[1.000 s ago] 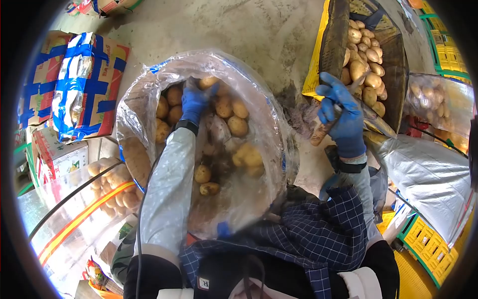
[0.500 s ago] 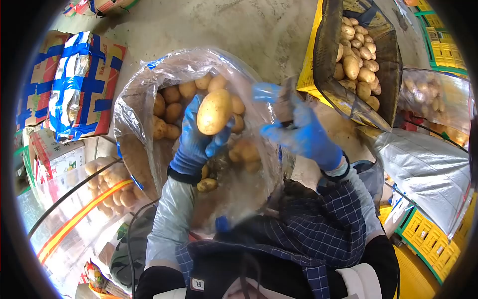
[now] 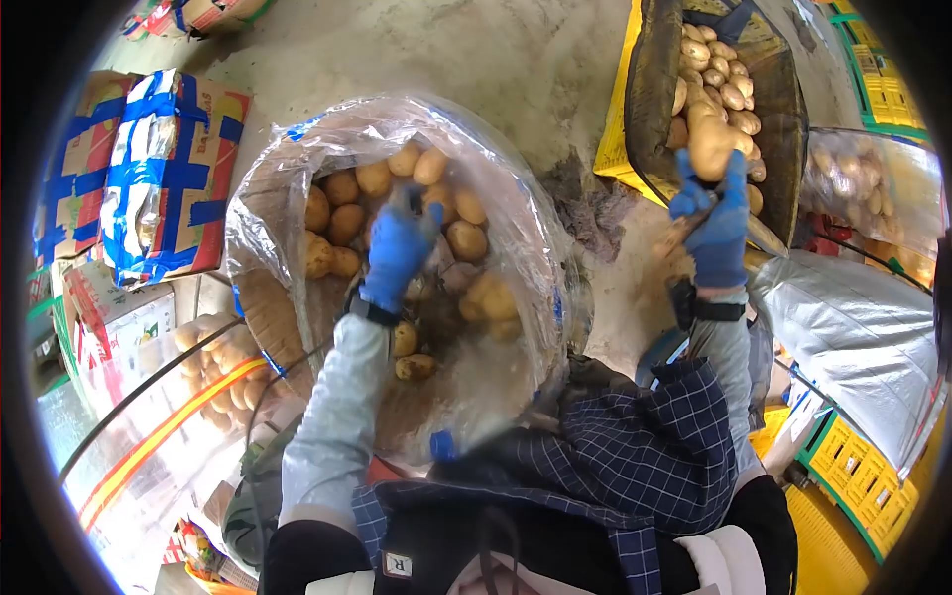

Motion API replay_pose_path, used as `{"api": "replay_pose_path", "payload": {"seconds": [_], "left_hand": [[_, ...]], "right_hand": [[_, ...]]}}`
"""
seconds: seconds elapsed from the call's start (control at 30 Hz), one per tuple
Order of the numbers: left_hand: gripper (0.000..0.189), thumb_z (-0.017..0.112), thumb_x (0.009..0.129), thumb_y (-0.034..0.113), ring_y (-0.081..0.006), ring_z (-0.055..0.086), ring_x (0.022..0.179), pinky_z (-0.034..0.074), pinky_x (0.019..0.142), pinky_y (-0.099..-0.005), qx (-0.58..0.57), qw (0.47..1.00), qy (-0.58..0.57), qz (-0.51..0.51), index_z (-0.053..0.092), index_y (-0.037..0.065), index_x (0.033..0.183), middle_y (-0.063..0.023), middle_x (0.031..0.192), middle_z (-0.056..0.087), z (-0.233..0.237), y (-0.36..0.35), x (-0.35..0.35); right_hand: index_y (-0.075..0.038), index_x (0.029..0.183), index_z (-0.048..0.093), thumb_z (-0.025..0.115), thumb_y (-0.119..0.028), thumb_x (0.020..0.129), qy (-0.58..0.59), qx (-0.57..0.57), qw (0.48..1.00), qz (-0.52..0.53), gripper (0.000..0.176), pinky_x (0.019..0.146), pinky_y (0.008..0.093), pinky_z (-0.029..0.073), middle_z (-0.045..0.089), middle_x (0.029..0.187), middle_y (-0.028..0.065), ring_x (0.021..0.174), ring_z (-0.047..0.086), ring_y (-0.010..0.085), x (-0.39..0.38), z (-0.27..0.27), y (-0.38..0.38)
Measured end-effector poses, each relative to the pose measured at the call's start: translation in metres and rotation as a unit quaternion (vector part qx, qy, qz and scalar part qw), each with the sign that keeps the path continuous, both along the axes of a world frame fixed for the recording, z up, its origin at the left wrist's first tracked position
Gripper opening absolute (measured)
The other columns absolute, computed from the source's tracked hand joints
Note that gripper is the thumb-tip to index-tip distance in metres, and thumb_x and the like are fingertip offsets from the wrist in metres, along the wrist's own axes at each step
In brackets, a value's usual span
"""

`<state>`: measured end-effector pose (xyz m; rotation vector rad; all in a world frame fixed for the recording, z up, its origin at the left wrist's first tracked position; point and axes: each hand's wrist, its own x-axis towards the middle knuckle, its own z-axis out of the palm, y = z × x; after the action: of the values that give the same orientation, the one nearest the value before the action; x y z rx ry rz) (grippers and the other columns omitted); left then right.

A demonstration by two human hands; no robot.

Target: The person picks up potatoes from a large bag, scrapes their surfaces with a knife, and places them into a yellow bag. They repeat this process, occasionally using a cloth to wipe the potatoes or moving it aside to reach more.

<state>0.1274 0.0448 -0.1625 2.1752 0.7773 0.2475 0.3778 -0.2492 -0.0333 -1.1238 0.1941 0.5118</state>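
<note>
My left hand [image 3: 397,248], in a blue glove, reaches down into the plastic-lined round container [image 3: 260,297]. Its fingers are apart, right over the potatoes [image 3: 373,178] there, with no potato visible between them. My right hand [image 3: 719,223], also gloved in blue, is at the near end of the black-lined yellow crate [image 3: 617,109]. A large potato [image 3: 710,144] sits at its fingertips, over the smaller potatoes [image 3: 716,74] in the crate. A flat brown piece [image 3: 682,233], blurred, lies along the palm of this hand; its kind does not show.
Taped cardboard boxes [image 3: 169,178] stand at the left, above a clear bag of potatoes [image 3: 213,372]. Another bag of potatoes [image 3: 858,183] lies right of the crate. Silver sheeting [image 3: 843,337] and yellow crates [image 3: 863,476] are at the lower right. Concrete floor [image 3: 476,59] spans the back.
The large potato has passed from my left hand to my right, which has swung right to the crate. My left hand has lowered among the potatoes in the container.
</note>
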Motion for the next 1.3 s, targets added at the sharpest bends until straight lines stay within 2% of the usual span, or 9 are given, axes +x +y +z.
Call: {"api": "replay_pose_path", "payload": {"seconds": [0.27,0.4,0.5,0.73,0.83,0.93,1.03,1.17,1.3], "left_hand": [[0.053,0.072,0.085,0.027,-0.0333,0.067,0.103,0.052,0.093,-0.0357,0.058,0.981,0.177,-0.046,0.059,0.005,0.131,-0.0184,0.112,0.07,-0.044,0.037,0.07],[0.047,0.068,0.094,0.02,-0.0206,0.066,0.105,0.054,0.089,-0.0319,-0.519,0.846,-0.12,0.005,0.057,0.007,0.138,-0.0072,0.115,0.071,-0.047,0.063,0.014],[0.045,0.065,0.098,0.023,-0.0196,0.065,0.104,0.054,0.087,-0.0314,-0.448,0.888,-0.107,0.007,0.057,0.005,0.14,-0.0071,0.117,0.07,0.027,0.022,-0.002],[0.052,0.07,0.091,0.027,-0.033,0.064,0.113,0.051,0.098,-0.0376,-0.066,0.993,0.004,-0.096,0.056,0.003,0.135,-0.0216,0.125,0.064,-0.054,-0.14,-0.04],[0.056,0.071,0.089,0.029,-0.0387,0.064,0.114,0.051,0.098,-0.0418,-0.142,0.979,0.076,-0.126,0.055,0.002,0.135,-0.0261,0.125,0.063,-0.004,-0.135,-0.037],[0.052,0.073,0.092,0.018,-0.0149,0.06,0.108,0.052,0.095,-0.0311,-0.341,0.927,0.077,-0.134,0.051,-0.001,0.136,-0.0121,0.123,0.063,0.021,-0.113,-0.031],[0.059,0.076,0.088,0.015,-0.014,0.059,0.111,0.051,0.097,-0.0311,-0.601,0.796,-0.059,-0.04,0.05,0.001,0.14,-0.0107,0.126,0.061,0.07,-0.098,-0.032],[0.061,0.08,0.081,0.01,-0.0259,0.065,0.106,0.053,0.091,-0.0379,-0.204,0.959,-0.158,-0.119,0.058,0.009,0.137,-0.0147,0.122,0.061,0.114,-0.088,-0.025],[0.068,0.083,0.071,0.01,-0.0378,0.062,0.105,0.053,0.091,-0.0433,0.053,0.974,-0.188,-0.111,0.06,0.012,0.135,-0.0166,0.116,0.063,0.139,-0.082,-0.024]], "right_hand": [[0.0,0.134,0.056,0.054,-0.033,0.104,-0.042,0.028,0.99,0.131,0.044,0.051,0.0257,0.04,0.072,0.101,0.008,0.054,0.048,0.008,-0.008,-0.003,0.001],[0.002,0.134,0.056,0.055,-0.025,0.103,-0.113,-0.106,0.957,0.247,0.042,0.049,0.0207,0.041,0.071,0.098,0.0075,0.053,0.049,0.0046,-0.048,0.033,0.046],[0.002,0.131,0.059,0.057,-0.023,0.101,-0.139,-0.098,0.925,0.339,0.039,0.05,0.0204,0.045,0.071,0.096,0.0079,0.055,0.054,0.0043,-0.071,0.031,0.067],[0.001,0.122,0.063,0.06,-0.026,0.099,-0.114,-0.097,0.907,0.393,0.036,0.052,0.0232,0.044,0.07,0.094,0.0056,0.055,0.054,0.0071,-0.092,0.021,0.074],[0.0,0.118,0.066,0.06,-0.028,0.099,-0.114,-0.162,0.913,0.358,0.034,0.05,0.0231,0.043,0.068,0.086,0.0036,0.055,0.053,0.007,-0.092,0.033,0.072],[0.001,0.123,0.063,0.059,-0.024,0.097,-0.133,-0.162,0.908,0.362,0.036,0.054,0.0214,0.043,0.07,0.095,0.005,0.057,0.051,0.006,-0.09,0.035,0.069],[-0.003,0.113,0.069,0.066,-0.028,0.097,-0.097,-0.153,0.909,0.376,0.03,0.05,0.0221,0.04,0.066,0.083,0.0,0.054,0.053,0.0061,-0.097,0.027,0.063],[-0.003,0.119,0.067,0.073,-0.022,0.095,-0.068,-0.168,0.884,0.43,0.032,0.07,0.0253,0.052,0.07,0.094,0.0017,0.08,0.062,0.0056,-0.117,0.03,0.061],[-0.002,0.124,0.064,0.076,-0.018,0.091,-0.093,-0.149,0.887,0.426,0.039,0.08,0.0275,0.054,0.071,0.098,0.0042,0.089,0.064,0.0076,-0.133,0.047,0.063]]}}
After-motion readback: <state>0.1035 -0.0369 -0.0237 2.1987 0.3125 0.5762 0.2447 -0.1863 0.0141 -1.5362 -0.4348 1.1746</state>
